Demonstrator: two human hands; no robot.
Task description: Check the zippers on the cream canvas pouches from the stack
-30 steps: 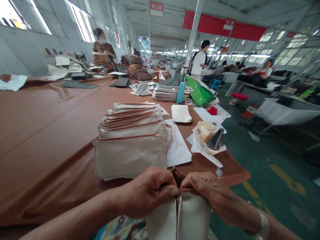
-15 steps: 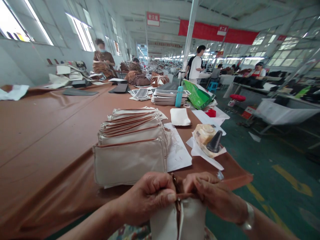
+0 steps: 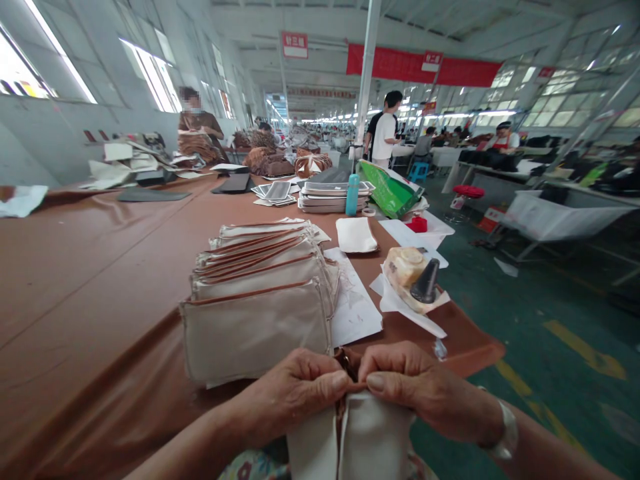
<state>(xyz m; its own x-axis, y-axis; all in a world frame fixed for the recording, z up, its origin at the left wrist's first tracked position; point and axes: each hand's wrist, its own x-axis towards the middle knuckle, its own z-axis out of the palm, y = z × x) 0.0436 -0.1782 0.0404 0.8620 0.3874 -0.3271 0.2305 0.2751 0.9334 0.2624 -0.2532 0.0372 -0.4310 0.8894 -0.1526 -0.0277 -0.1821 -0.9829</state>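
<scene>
A cream pouch with brown edging is held upright at the bottom centre, its lower end cut off by the frame. My left hand pinches the brown edge at its top from the left. From the right, my right hand pinches the same edge between thumb and fingers, close to the left thumb. A dark strip with a small metal piece shows between the hands. Just behind them, a row of similar cream pouches leans on the brown-covered table.
Right of the row lie a white sheet, a yellowish block and a black cone. Farther back are a turquoise bottle, stacked panels and a green bag. People are in the background.
My right hand's thumb and fingers have closed on the brown edge nearer to my left thumb. The whole view has shifted slightly, with the background now farther left.
</scene>
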